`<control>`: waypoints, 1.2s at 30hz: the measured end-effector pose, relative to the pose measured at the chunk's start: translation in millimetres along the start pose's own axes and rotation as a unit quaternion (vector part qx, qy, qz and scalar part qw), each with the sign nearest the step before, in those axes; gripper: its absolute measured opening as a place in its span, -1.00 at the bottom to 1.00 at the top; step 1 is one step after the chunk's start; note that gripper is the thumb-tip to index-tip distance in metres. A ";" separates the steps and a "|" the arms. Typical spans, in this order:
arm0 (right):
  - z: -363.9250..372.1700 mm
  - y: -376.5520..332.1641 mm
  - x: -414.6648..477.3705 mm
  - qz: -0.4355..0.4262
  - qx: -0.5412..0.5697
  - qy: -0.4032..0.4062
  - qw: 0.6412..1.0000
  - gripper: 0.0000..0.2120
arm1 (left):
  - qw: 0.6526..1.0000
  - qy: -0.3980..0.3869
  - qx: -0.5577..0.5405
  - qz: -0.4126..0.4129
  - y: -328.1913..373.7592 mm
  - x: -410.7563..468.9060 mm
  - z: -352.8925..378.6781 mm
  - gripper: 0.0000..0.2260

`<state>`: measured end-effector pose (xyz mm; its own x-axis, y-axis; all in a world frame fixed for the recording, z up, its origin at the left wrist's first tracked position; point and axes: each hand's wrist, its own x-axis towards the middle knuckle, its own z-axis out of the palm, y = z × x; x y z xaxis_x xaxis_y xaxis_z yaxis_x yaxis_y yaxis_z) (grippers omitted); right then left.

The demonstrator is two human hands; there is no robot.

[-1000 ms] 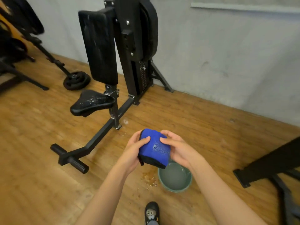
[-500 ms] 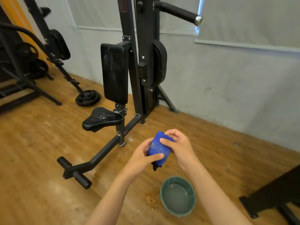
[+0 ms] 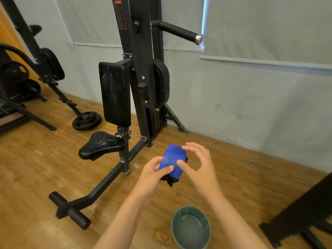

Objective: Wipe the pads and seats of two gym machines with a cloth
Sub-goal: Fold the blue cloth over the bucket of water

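A folded blue cloth (image 3: 172,159) is held in front of me above the floor. My left hand (image 3: 154,175) grips its lower part with thumb across the front. My right hand (image 3: 198,164) is beside it, thumb touching the cloth, the other fingers spread and lifted off. Ahead stands a black gym machine with an upright back pad (image 3: 115,94) streaked white and a saddle-shaped seat (image 3: 101,145) speckled with droplets. A second pad (image 3: 162,81) sits on the far side of the machine's column.
A green bowl of water (image 3: 191,228) stands on the wooden floor below my hands, with splashes beside it. The machine's base bar (image 3: 71,209) runs toward me. Weight plates (image 3: 87,120) and other equipment are at the left; a black frame (image 3: 301,216) is at the right.
The view has lifted, showing more of the machine. My right hand's fingers have opened away from the cloth; the left hand keeps holding it.
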<state>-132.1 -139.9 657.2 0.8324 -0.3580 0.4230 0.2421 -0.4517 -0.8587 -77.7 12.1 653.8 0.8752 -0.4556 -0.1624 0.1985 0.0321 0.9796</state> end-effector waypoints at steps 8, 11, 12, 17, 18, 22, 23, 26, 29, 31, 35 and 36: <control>-5.7 6.5 3.3 0.042 -0.032 -0.116 0.992 -0.40 | 0.998 -0.047 -0.040 0.033 9.0 5.6 7.7 -0.43; -9.9 4.1 9.1 0.065 -0.020 -0.152 0.986 -0.46 | 0.996 -0.070 -0.047 0.039 10.5 5.6 4.1 -0.39; -10.5 3.7 10.5 0.066 -0.017 -0.161 0.985 -0.48 | 0.995 -0.080 -0.042 0.039 11.0 5.1 2.8 -0.38; -11.1 3.3 13.0 0.101 0.026 -0.167 0.980 -0.58 | 0.993 -0.103 0.035 0.050 16.2 5.2 -9.4 -0.29; -11.3 3.4 13.8 0.110 0.045 -0.166 0.979 -0.60 | 0.991 -0.105 0.060 0.054 18.8 5.3 -11.6 -0.31; -14.6 -0.3 19.4 0.125 0.102 -0.178 0.971 -0.68 | 0.974 -0.123 0.171 0.089 32.4 6.6 -18.7 -0.36; -16.2 -2.6 21.0 0.126 0.113 -0.181 0.969 -0.70 | 0.969 -0.131 0.187 0.092 35.2 6.4 -18.3 -0.39; -18.9 -7.1 25.9 0.119 0.132 -0.163 0.970 -0.71 | 0.970 -0.125 0.191 0.086 35.5 6.8 -14.2 -0.52; -15.3 -9.3 27.1 0.135 0.151 -0.132 0.970 -0.71 | 0.974 -0.098 0.184 0.083 30.8 6.4 -6.2 -0.68; -10.7 -7.6 22.9 0.152 0.179 -0.105 0.966 -0.78 | 0.981 -0.072 0.159 0.081 26.5 6.0 0.4 -0.73; 3.5 -4.7 7.4 0.236 0.313 -0.077 0.917 -0.68 | 0.995 0.014 0.069 0.076 17.0 2.7 23.0 -0.77; 8.2 -4.9 4.8 0.254 0.339 -0.075 0.903 -0.61 | 0.996 0.034 0.044 0.069 15.0 1.9 29.1 -0.78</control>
<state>-125.2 -132.8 661.0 0.9676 -0.2413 -0.0747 0.0179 0.3607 -0.9325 -85.9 -14.1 671.7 0.9203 -0.3901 -0.0305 0.0373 0.0099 0.9993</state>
